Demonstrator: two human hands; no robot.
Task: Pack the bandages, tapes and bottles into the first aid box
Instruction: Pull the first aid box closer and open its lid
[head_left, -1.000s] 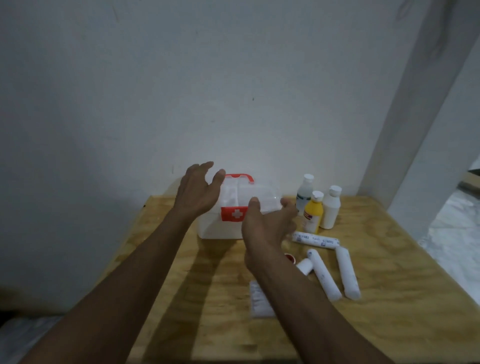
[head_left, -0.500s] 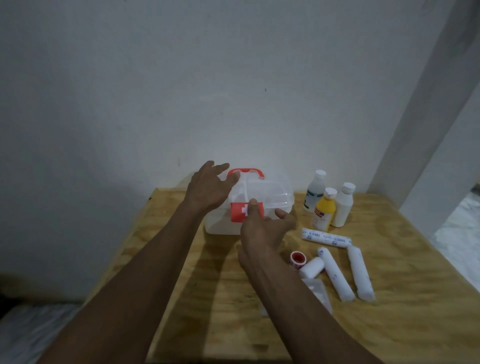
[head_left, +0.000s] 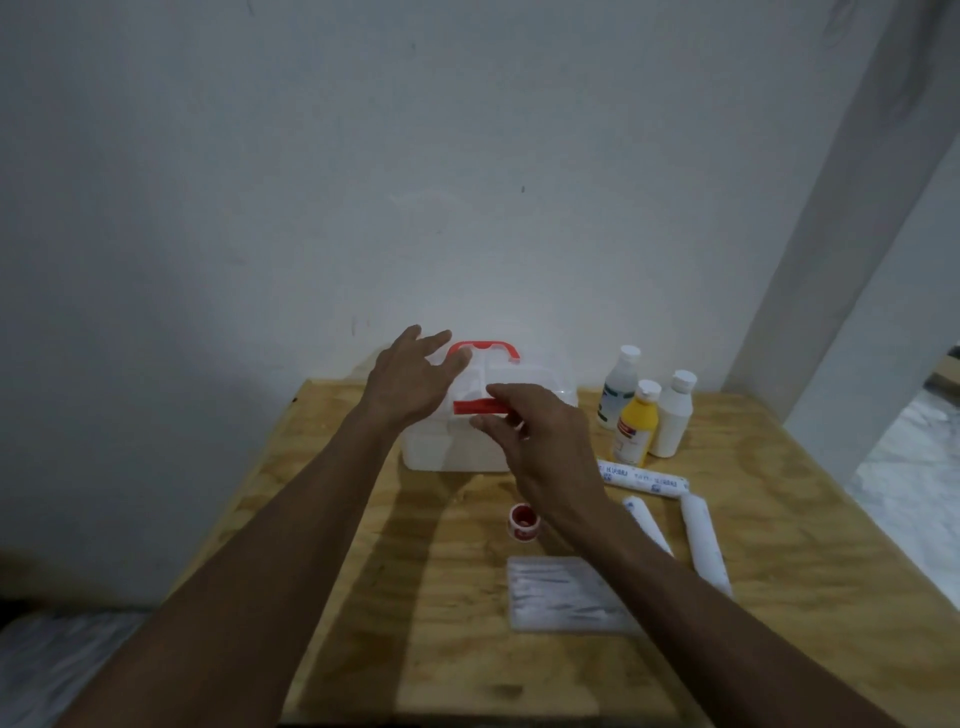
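A translucent white first aid box (head_left: 441, 452) with a red handle (head_left: 493, 347) stands at the back of the wooden table (head_left: 426, 649). My left hand (head_left: 410, 379) rests spread on the lid's left side. My right hand (head_left: 540, 431) pinches the red front latch (head_left: 475, 407), which is tipped up. Three bottles stand right of the box: a clear one (head_left: 618, 387), a yellow one (head_left: 638, 423) and a white one (head_left: 674, 415). Rolled bandages (head_left: 644, 480) (head_left: 706, 543) lie in front of them. A small red-cored tape roll (head_left: 523, 522) sits near my right wrist.
A flat clear packet (head_left: 561, 592) lies on the table under my right forearm. A white wall stands behind the table and a white pillar (head_left: 852, 218) rises at the right. The floor (head_left: 914, 467) shows past the table's right edge.
My right hand has moved from the lid's front corner onto the red latch and lifted it. My left hand stays on the lid. The camera has drawn back slightly.
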